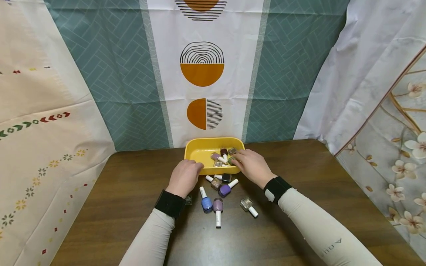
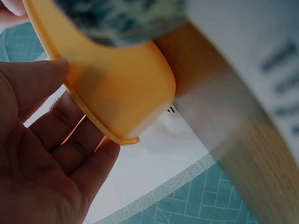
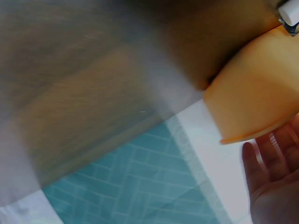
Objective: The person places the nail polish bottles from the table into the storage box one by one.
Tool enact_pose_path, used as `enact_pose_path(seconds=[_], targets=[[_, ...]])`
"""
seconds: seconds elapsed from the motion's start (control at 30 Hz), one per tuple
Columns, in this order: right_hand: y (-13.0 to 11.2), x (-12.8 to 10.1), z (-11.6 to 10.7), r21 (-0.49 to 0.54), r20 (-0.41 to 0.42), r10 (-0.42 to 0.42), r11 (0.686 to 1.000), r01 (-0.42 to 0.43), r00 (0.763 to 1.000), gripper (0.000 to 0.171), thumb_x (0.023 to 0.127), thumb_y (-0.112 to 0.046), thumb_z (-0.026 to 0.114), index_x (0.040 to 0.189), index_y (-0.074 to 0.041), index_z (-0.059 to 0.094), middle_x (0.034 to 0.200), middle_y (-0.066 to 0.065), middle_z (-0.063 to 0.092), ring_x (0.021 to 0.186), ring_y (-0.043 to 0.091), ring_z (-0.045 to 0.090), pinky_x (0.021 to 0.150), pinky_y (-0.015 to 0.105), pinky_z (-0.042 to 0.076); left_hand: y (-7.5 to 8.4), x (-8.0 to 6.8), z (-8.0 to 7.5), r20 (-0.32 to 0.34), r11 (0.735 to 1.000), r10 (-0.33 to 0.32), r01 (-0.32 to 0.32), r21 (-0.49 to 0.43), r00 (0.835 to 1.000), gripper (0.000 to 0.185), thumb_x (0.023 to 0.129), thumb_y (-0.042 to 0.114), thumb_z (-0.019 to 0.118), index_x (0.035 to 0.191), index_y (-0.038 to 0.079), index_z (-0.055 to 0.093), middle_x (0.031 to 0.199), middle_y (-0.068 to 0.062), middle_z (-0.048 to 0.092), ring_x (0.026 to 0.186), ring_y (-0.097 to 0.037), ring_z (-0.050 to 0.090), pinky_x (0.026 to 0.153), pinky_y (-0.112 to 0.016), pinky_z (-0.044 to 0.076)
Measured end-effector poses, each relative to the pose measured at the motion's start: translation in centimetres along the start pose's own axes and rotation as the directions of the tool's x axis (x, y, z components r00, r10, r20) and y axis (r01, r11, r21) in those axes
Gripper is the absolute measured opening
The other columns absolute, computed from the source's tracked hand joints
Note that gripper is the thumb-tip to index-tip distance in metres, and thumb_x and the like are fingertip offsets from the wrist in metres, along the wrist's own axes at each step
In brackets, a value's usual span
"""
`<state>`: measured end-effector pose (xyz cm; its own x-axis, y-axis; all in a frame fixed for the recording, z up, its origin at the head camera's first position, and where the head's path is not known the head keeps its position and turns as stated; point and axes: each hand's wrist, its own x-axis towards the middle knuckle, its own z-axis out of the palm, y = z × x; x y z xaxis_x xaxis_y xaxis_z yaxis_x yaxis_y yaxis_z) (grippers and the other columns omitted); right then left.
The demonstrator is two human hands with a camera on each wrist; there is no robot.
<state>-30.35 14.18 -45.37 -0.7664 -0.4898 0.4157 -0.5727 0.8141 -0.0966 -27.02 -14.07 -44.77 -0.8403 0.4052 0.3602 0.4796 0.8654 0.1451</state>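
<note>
A shallow yellow tray [image 1: 196,170] with nail polish bottles inside stands at the back of the table. My left hand [image 1: 187,176] grips its front left rim, the thumb on the outside of the wall and the fingers behind the rim in the left wrist view. Reaching over the tray's right end, my right hand [image 1: 251,165] pinches a green nail polish bottle [image 1: 231,161] at its fingertips. Its thumb is hidden. Near these fingertips in the tray lie a mauve bottle [image 1: 215,156], a dark red bottle [image 1: 223,152] and a glittery bottle [image 1: 232,151].
Several nail polish bottles lie before the tray: blue [image 1: 206,204], mauve [image 1: 218,204], purple [image 1: 224,190], black [image 1: 226,177] and silver glitter [image 1: 246,203]. Another dark bottle [image 1: 188,200] is partly behind my left wrist. Patterned cloths [image 1: 133,74] hang around the wooden table [image 1: 293,229].
</note>
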Motion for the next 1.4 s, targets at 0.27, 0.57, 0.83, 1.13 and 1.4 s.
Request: enact_pose_path(seconds=[0.27, 0.57, 0.83, 1.13, 1.4], targets=[[1.0, -1.8, 0.1, 0.13, 0.016, -0.054, 0.99, 0.052, 0.998, 0.042, 0.102, -0.029, 0.081, 0.139, -0.009, 0.077, 0.132, 0.007, 0.077, 0.126, 0.029, 0.07, 0.111, 0.048, 0.054, -0.1, -0.7, 0.1, -0.021, 1.0, -0.011, 0.011, 0.0, 1.0, 0.005, 0.098, 0.004, 0.084, 0.102, 0.007, 0.084, 0.084, -0.009, 0.074, 0.08, -0.03, 0.065, 0.084, -0.045, 0.057], [1.7, -2.5, 0.0, 0.152, -0.038, -0.091, 0.984, 0.096, 0.995, 0.028, 0.097, -0.019, 0.087, 0.124, -0.009, 0.084, 0.118, 0.003, 0.08, 0.108, 0.023, 0.073, 0.1, 0.044, 0.061, 0.2, -0.7, 0.4, 0.001, 1.0, -0.029, 0.029, 0.005, 1.0, 0.008, 0.098, 0.004, 0.083, 0.105, 0.008, 0.084, 0.087, -0.009, 0.075, 0.084, -0.03, 0.066, 0.084, -0.045, 0.059], [1.9, -2.6, 0.5, 0.177, -0.049, -0.079, 0.98, 0.086, 0.996, 0.021, 0.098, -0.019, 0.086, 0.118, -0.012, 0.086, 0.113, 0.0, 0.081, 0.103, 0.02, 0.073, 0.096, 0.042, 0.061, 0.5, -0.5, 0.4, 0.033, 0.998, -0.056, 0.055, 0.025, 0.998, 0.009, 0.1, 0.003, 0.081, 0.106, 0.009, 0.084, 0.087, -0.009, 0.073, 0.086, -0.03, 0.066, 0.085, -0.046, 0.059], [1.4, -2.4, 0.1, 0.179, -0.062, -0.016, 0.983, 0.027, 0.998, 0.011, 0.098, -0.018, 0.086, 0.107, -0.011, 0.087, 0.101, 0.002, 0.081, 0.095, 0.021, 0.074, 0.088, 0.043, 0.062, 0.7, -0.1, 0.2, 0.047, 0.998, -0.056, 0.055, 0.018, 0.997, 0.01, 0.099, 0.004, 0.082, 0.108, 0.009, 0.084, 0.088, -0.008, 0.073, 0.085, -0.029, 0.064, 0.088, -0.044, 0.06], [1.0, -2.1, -0.3, 0.18, -0.038, 0.031, 0.983, -0.024, 0.999, 0.011, 0.097, -0.016, 0.086, 0.106, -0.01, 0.087, 0.1, 0.004, 0.079, 0.094, 0.022, 0.072, 0.088, 0.044, 0.062, 0.8, 0.0, 0.0, 0.044, 0.998, -0.051, 0.05, 0.025, 0.998, 0.012, 0.101, 0.004, 0.08, 0.111, 0.009, 0.084, 0.092, -0.008, 0.075, 0.09, -0.029, 0.066, 0.088, -0.043, 0.06]])
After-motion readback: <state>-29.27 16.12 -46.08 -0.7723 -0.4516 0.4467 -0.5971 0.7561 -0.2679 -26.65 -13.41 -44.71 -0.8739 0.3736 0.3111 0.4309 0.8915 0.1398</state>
